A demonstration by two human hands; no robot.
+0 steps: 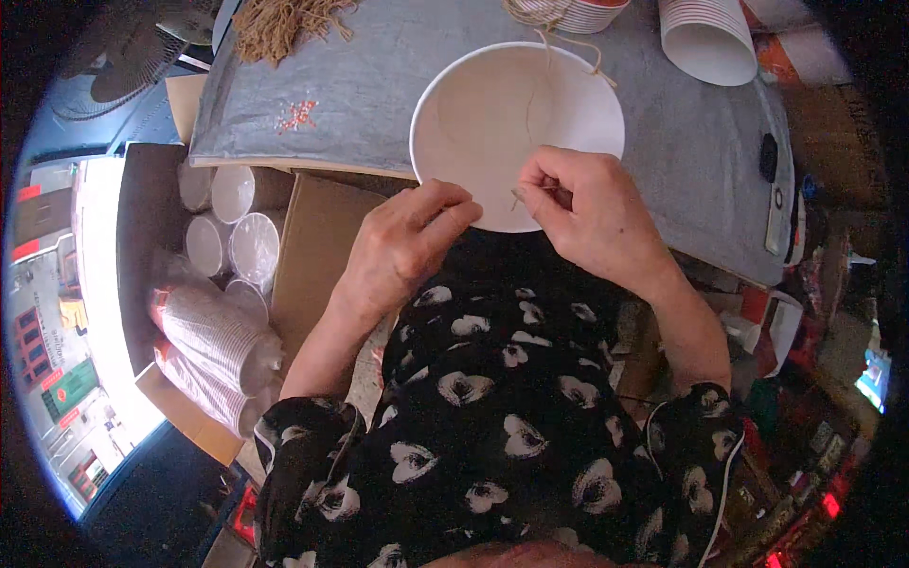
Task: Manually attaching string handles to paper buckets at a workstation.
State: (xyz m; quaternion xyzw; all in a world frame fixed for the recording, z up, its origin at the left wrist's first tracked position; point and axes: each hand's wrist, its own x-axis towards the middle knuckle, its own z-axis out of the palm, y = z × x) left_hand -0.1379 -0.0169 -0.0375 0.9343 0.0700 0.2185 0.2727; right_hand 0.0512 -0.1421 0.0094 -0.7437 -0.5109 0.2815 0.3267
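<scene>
A large white paper tub (454,114) lies at the table's near edge with its round mouth turned toward me. Thin brown twine (597,70) passes over its far rim at the right, and a fine strand hangs down inside. My right hand (601,213) is over the near right rim, thumb and forefinger pinched on a short bit of twine. At the near left rim is my left hand (398,246), its thumb and forefinger pressed together. What those left fingertips hold, if anything, is too small to tell.
A bundle of brown twine (284,28) lies at the far left of the grey table (369,95). Striped paper tubs (708,47) are stacked far right. Beside my left arm, an open cardboard box (312,246) holds several wrapped stacks of tubs (222,331).
</scene>
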